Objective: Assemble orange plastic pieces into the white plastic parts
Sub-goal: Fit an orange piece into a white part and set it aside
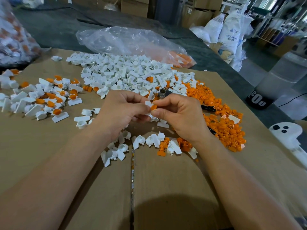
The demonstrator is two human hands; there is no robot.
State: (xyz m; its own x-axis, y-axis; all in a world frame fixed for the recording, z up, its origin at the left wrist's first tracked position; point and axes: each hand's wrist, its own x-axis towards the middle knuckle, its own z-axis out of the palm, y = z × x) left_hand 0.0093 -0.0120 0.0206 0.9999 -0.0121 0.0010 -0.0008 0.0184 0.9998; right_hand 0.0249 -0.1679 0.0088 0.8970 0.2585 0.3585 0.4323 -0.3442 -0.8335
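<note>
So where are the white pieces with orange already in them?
In the head view, the assembled pieces lie on the cardboard, left of the left hand and the white heap.

white part (148, 103): mostly hidden by fingers (159, 112) | left bag (15, 39): blurred, cropped

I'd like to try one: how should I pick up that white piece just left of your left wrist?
Pinch the white piece by its flat rectangular tab, from above, fingers on its two long edges. The tab lies flat with open cardboard beside it; the round cup would likely slip.
</note>
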